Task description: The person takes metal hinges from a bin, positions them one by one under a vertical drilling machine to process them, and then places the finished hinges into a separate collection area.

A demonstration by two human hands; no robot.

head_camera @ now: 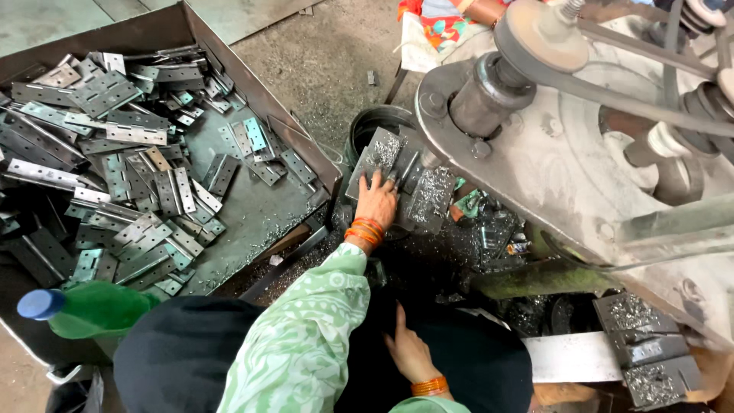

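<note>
Beneath the belt-driven machine [566, 145], a person in a green patterned sleeve [306, 336] presses the left hand [376, 200] flat on a grey metal plate [382, 157] lying on the work surface under the spindle, beside a round dark can [375, 122]. Fingers are spread and lie open on the plate, closed around nothing; orange bangles [365, 232] ring the wrist. The right hand [409, 352] rests lower down on dark cloth at the lap, fingers loosely extended, holding nothing, well apart from the other. Bright metal shavings [432, 191] cover the plate's neighbours. Judged by its look, the plate is stiff, fairly heavy for its size and sharp at the edges and corners, likely gritty with swarf, so it is best taken by its long flat sides rather than the cut ends. To the left, a large steel tray [252, 99] holds a heap of hinge plates [115, 176], with a green bottle [92, 310] near its lower rim.
</note>
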